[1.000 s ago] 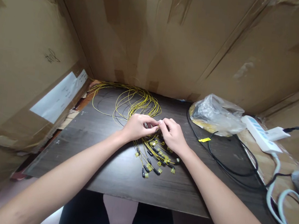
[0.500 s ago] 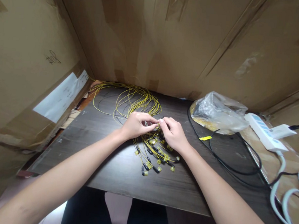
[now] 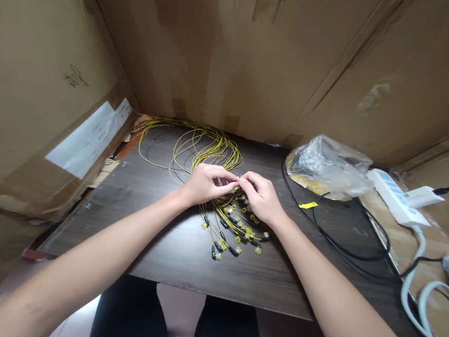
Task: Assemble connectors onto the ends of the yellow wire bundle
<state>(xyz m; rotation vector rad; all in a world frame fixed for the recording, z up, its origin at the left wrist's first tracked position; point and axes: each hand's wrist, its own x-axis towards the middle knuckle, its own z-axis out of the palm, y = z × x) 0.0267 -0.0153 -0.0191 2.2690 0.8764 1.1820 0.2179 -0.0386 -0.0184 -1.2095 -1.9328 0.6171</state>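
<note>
My left hand [image 3: 207,186] and my right hand [image 3: 259,195] meet fingertip to fingertip over a bundle of thin yellow wires [image 3: 220,155]. Both are closed in a pinch, and whatever lies between the fingertips is too small and covered to make out. Below and between the hands, the wire ends fan out on the dark tabletop. They carry black sleeves [image 3: 234,251] and small clear-yellow end pieces [image 3: 258,250]. Part of the bundle is hidden beneath my hands.
A clear plastic bag [image 3: 330,168] lies at the back right, near a white power strip [image 3: 398,198]. A black cable [image 3: 353,253] with a yellow tag [image 3: 308,205] loops over the table's right side. Cardboard walls [image 3: 219,57] enclose the back and sides.
My hands keep the same pinched pose over the wires, with only slight shifts of the fingers. The whole view has shifted a little.
</note>
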